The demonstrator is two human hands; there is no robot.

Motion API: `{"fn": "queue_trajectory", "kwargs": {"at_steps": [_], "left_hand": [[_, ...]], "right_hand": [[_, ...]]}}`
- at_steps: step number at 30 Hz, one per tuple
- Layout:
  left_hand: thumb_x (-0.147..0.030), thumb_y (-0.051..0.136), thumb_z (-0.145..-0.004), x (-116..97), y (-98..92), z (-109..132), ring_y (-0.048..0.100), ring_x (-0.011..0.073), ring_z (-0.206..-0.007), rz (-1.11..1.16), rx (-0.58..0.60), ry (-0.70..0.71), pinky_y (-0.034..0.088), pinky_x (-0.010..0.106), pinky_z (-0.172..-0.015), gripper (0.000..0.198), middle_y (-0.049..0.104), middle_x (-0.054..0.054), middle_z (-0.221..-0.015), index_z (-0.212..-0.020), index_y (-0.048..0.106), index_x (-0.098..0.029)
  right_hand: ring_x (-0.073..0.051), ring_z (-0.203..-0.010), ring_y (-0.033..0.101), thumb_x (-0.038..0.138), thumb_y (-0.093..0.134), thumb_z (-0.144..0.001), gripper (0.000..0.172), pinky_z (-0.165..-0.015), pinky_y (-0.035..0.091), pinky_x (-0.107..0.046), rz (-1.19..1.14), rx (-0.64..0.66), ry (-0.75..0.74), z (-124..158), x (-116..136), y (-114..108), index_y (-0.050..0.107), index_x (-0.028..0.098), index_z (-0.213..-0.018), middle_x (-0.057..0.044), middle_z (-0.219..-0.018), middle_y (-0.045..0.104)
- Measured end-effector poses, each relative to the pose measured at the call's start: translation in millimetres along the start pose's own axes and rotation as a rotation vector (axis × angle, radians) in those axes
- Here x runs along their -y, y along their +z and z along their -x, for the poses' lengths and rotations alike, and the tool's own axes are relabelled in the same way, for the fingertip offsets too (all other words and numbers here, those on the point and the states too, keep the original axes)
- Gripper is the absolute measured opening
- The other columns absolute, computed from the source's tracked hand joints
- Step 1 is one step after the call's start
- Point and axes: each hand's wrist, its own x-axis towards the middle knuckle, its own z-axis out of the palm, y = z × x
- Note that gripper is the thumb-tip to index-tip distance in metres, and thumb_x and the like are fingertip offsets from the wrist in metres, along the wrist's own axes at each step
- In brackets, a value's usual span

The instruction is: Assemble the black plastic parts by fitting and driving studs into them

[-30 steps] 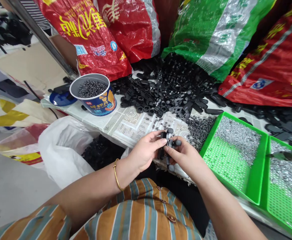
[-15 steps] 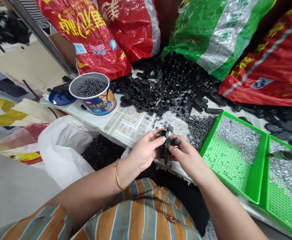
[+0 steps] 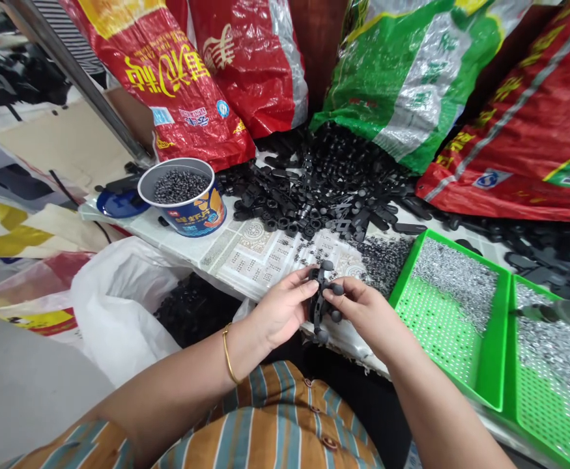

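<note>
Near the table's front edge, my left hand (image 3: 282,309) grips the left side of a black plastic part (image 3: 320,303) that has several round-ended arms. My right hand (image 3: 363,306) pinches the same part from the right, thumb and fingers closed on one of its arms. Small black pieces (image 3: 385,260) lie scattered on the table just beyond my hands. Farther back is a large heap of black plastic parts (image 3: 309,189). Some of the held part is hidden behind my fingers.
Two green trays (image 3: 497,339) with small silvery pieces stand at the right. A blue tub (image 3: 197,218) of small dark pieces is at the left. Red sacks (image 3: 260,78) and a green sack (image 3: 363,85) line the back. A white bag (image 3: 113,306) hangs open below the table's left edge.
The view has shifted, so the table and trays sit slightly lower. The black part has turned a little between my hands, and another round end now shows near my right fingers.
</note>
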Motion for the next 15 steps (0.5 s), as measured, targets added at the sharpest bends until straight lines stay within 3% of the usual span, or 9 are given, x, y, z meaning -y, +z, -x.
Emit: {"fn": "queue_trajectory", "kwargs": {"at_steps": [3, 8, 15], "left_hand": [[-0.011, 0.066, -0.069, 1, -0.4, 0, 0.061, 0.0122, -0.077, 0.015, -0.007, -0.009, 0.045, 0.026, -0.076, 0.028, 0.065, 0.003, -0.087, -0.096, 0.06, -0.017], [-0.013, 0.062, -0.073, 4, 2.0, 1, 0.061, 0.012, -0.076, 0.021, -0.004, -0.013, 0.046, 0.024, -0.073, 0.023, 0.065, 0.005, -0.086, -0.096, 0.061, -0.015], [-0.017, 0.061, -0.075, 11, 7.3, 4, 0.06, 0.015, -0.081, 0.011, -0.044, 0.046, 0.044, 0.026, -0.075, 0.016, 0.066, 0.006, -0.087, -0.09, 0.063, -0.015]], "right_hand": [[-0.01, -0.06, 0.048, 0.037, 0.063, -0.07, 0.022, -0.058, 0.039, -0.024, -0.031, -0.003, -0.024, -2, -3, 1, 0.053, 0.019, -0.076, 0.004, -0.065, 0.053], [-0.007, -0.049, 0.045, 0.036, 0.073, -0.059, 0.034, -0.048, 0.034, -0.021, -0.218, -0.048, 0.039, -3, -5, 5, 0.047, 0.019, -0.072, 0.007, -0.057, 0.049], [-0.007, -0.046, 0.043, 0.039, 0.073, -0.058, 0.035, -0.047, 0.034, -0.022, -0.241, -0.078, 0.084, -4, -10, 6, 0.046, 0.019, -0.07, 0.006, -0.056, 0.049]]}}
